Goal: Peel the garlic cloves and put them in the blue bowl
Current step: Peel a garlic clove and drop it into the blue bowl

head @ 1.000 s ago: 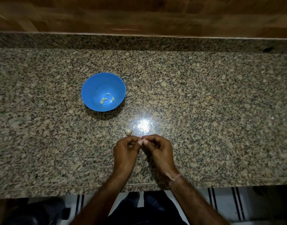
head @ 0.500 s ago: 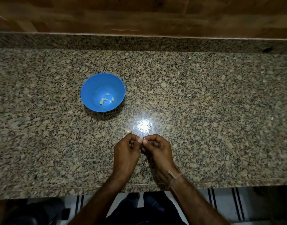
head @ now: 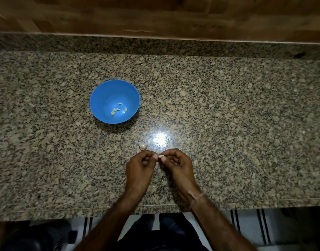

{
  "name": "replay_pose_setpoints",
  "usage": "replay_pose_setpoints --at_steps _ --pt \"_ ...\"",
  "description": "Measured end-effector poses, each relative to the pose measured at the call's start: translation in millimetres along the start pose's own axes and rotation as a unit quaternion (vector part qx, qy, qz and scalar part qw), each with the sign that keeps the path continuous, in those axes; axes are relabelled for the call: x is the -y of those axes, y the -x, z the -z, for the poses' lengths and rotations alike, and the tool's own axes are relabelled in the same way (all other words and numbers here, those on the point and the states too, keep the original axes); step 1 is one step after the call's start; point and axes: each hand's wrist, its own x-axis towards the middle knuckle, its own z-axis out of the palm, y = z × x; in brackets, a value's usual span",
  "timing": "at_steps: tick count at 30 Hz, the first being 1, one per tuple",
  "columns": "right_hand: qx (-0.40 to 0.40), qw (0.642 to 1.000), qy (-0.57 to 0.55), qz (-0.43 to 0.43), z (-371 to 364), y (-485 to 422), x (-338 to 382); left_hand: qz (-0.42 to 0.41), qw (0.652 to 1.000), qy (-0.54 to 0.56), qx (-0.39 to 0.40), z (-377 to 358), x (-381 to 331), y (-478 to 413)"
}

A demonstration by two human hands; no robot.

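Note:
The blue bowl (head: 101, 98) stands on the granite counter, left of centre, with several peeled garlic cloves (head: 117, 110) at its bottom. Near the counter's front edge my left hand (head: 140, 166) and my right hand (head: 177, 164) face each other, fingers curled. Between their fingertips both pinch a small pale garlic clove (head: 161, 156), mostly hidden by my fingers. A piece of unpeeled garlic (head: 143, 146) lies on the counter just beyond my left hand.
The speckled granite counter (head: 237, 124) runs the full width, with a low granite upstand and a wooden wall (head: 155, 13) behind. A bright light reflection (head: 160, 139) sits just beyond my hands. The counter's front edge lies under my forearms.
My fingertips have drawn slightly apart, so a bit of the clove shows between them. The garlic piece beyond my left hand is uncovered again. The bowl has not moved.

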Motion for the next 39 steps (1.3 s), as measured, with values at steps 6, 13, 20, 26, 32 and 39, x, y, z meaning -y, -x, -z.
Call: replay_pose_setpoints --at_steps 6,13,20,26,32,39 --pt "0.000 1.000 0.026 0.012 -1.6 1.2 0.7 -0.018 1.000 0.024 -0.005 0.8 -1.9 1.7" --pt "-0.007 0.997 0.068 0.034 -2.0 1.5 -2.6 -0.072 0.997 -0.023 -0.024 2.6 -3.6 3.8" --pt "-0.020 0.988 0.145 0.043 -0.4 1.0 1.5 -0.037 0.998 0.045 -0.016 3.5 -1.1 7.1" --pt "-0.048 0.968 0.228 0.092 -5.5 4.1 1.8 -0.030 0.997 0.065 -0.015 2.4 0.7 8.9" --pt "-0.034 0.954 0.268 0.134 -4.3 6.4 0.0 0.033 0.990 0.135 -0.006 -1.2 8.3 6.9" --pt "-0.037 0.959 0.252 0.125 -2.5 5.4 1.1 0.140 0.952 0.269 0.040 -3.9 10.1 3.0"
